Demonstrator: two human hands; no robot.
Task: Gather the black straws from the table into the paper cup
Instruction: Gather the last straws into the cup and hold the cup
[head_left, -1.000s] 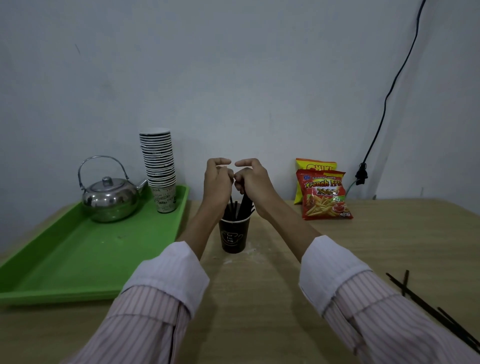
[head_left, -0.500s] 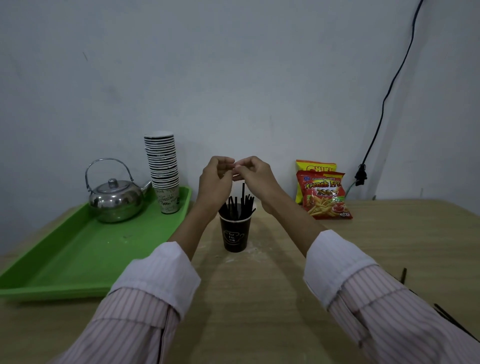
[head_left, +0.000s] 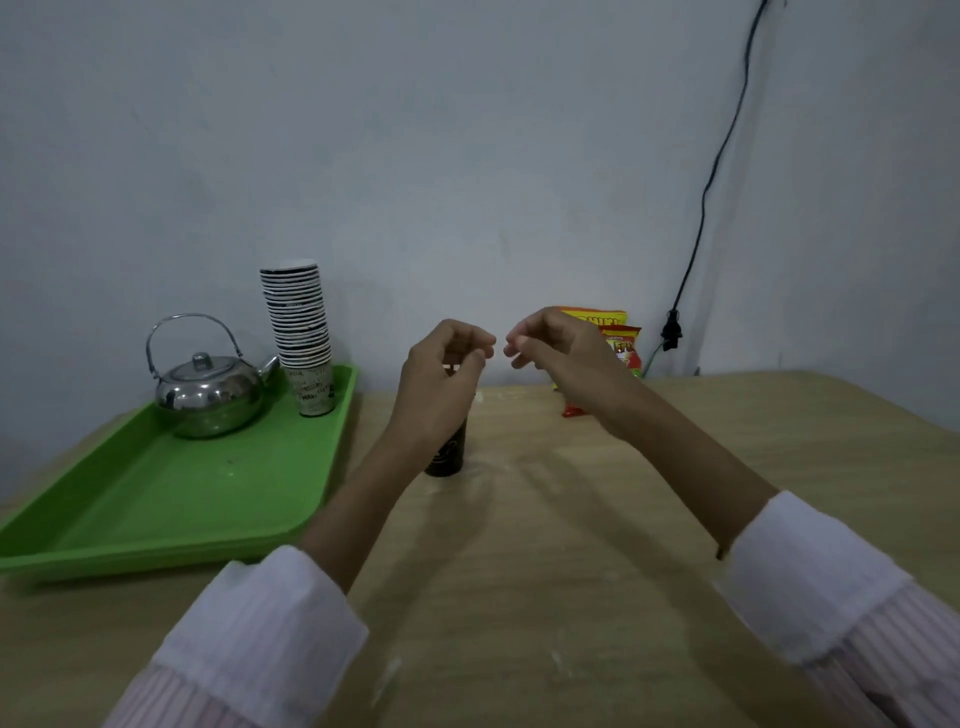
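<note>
1. Head view: a pale wood-grain counter (head_left: 571, 545) meets a plain grey-white wall.
2. The left hand (head_left: 441, 374) is raised above the counter with its fingers curled inward, thumb and fingertips nearly meeting. Its grip looks empty, though motion blur leaves this unsure.
3. The right hand (head_left: 561, 348) is raised just beside it, fingers loosely curled and a little apart from the left; its grip holds nothing that can be seen.
4. Both forearms come out of white turned-back cuffs on a shirt with fine pale pink stripes.
5. The paper cup (head_left: 447, 452) is black and round, standing upright on the counter directly behind the left wrist, which hides most of it. A pale mark shows on its side, too blurred to read.
6. No straws can be made out; the cup's mouth is hidden by the hand.
7. On the left lies a smooth bright green plastic tray (head_left: 171, 499) with a raised rim.
8. On the tray's far end sits a shiny rounded metal kettle (head_left: 208, 389) with a looped wire handle.
9. Beside the kettle stands a tall stack of cups (head_left: 301, 332), ribbed by their white rims, with unreadable dark print on the lowest cup.
10. Behind the right hand are glossy red and yellow snack bags (head_left: 618, 338); their lettering is mostly covered.
11. A thin black cable (head_left: 711, 182) runs down the wall.
</note>
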